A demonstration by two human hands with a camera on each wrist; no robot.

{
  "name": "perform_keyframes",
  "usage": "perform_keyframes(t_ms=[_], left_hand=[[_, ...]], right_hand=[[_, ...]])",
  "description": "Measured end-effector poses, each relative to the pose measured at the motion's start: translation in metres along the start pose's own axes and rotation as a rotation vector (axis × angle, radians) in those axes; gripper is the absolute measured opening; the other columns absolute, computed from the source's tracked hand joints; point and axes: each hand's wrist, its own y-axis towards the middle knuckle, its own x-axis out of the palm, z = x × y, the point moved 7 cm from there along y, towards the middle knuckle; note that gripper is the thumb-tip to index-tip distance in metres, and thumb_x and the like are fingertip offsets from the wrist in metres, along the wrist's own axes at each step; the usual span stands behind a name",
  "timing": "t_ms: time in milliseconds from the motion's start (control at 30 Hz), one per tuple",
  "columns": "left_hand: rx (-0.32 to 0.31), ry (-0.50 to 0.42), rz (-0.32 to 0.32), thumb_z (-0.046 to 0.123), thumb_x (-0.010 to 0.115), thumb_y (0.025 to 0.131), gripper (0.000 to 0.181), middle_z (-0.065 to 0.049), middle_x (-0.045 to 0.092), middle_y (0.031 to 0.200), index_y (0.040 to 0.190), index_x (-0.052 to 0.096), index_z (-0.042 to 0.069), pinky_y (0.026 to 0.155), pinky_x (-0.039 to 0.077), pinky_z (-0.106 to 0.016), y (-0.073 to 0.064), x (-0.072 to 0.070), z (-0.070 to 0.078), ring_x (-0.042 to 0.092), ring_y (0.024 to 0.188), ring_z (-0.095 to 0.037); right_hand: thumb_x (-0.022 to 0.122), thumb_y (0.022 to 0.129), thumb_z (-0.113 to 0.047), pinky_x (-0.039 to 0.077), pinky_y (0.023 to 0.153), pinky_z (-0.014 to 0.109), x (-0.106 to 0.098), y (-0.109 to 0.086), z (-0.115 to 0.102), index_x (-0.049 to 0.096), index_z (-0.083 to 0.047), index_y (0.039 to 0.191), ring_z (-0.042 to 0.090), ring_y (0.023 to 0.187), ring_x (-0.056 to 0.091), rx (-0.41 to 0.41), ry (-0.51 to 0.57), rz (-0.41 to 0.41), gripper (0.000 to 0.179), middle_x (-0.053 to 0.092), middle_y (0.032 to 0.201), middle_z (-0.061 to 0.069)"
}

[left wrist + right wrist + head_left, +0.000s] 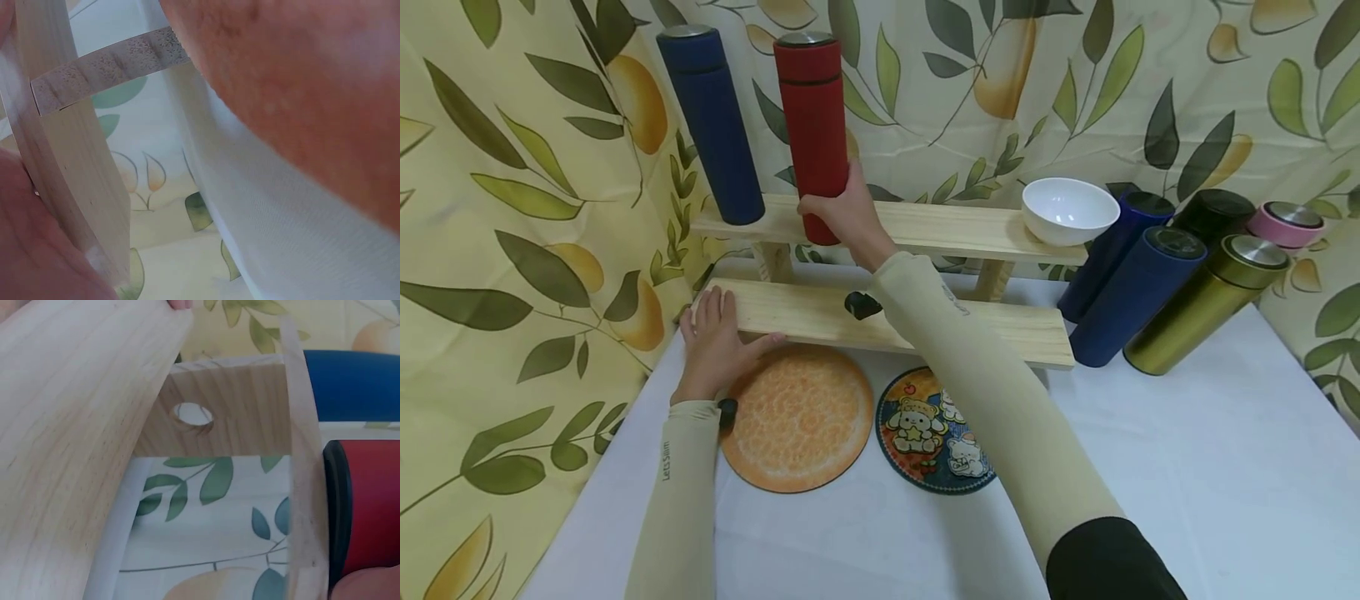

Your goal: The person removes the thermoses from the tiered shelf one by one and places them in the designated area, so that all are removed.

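My right hand (850, 215) grips a red thermos bottle (811, 108) low on its body, thumb and fingers round it. The bottle is upright, its base right at the upper board (951, 227) of a two-tier wooden rack. In the right wrist view the dark base of the red bottle (375, 506) shows beside that board. Left of it on the same board stands a blue thermos bottle (711, 125). My left hand (711, 346) rests on the left end of the lower board (805, 312), fingers extended, thumb along the front edge.
A white bowl (1067, 210) sits at the upper board's right end. Several thermos bottles, including a gold one (1202, 308) and a blue one (1138, 296), stand right of the rack. An orange round mat (801, 425) and a cartoon-printed round mat (925, 433) lie in front.
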Motion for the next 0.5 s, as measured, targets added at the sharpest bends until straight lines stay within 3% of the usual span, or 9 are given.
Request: perform_keyframes(t_ms=[200,500], left_hand=[[-0.004,-0.014,-0.005,0.067,0.075,0.092,0.121,-0.035,0.01,0.172,0.165,0.019,-0.012,0.121,-0.007,-0.068,-0.002,0.001,0.001,0.006,0.16,-0.048],[0.005,-0.015,-0.009,0.068,0.074,0.093,0.12,-0.036,0.009,0.171,0.165,0.019,-0.012,0.121,-0.008,-0.069,-0.003,0.0,0.0,0.005,0.16,-0.05]], right_hand=[[0.078,0.086,-0.008,0.052,0.098,0.042,-0.011,-0.015,-0.003,0.04,-0.013,0.149,0.019,0.121,0.056,-0.048,0.054,-0.026,0.074,0.058,0.136,0.003],[0.079,0.086,-0.01,0.053,0.099,0.046,-0.044,-0.042,-0.003,0.043,-0.014,0.147,0.023,0.125,0.055,-0.069,0.069,-0.011,0.071,0.059,0.137,0.005]])
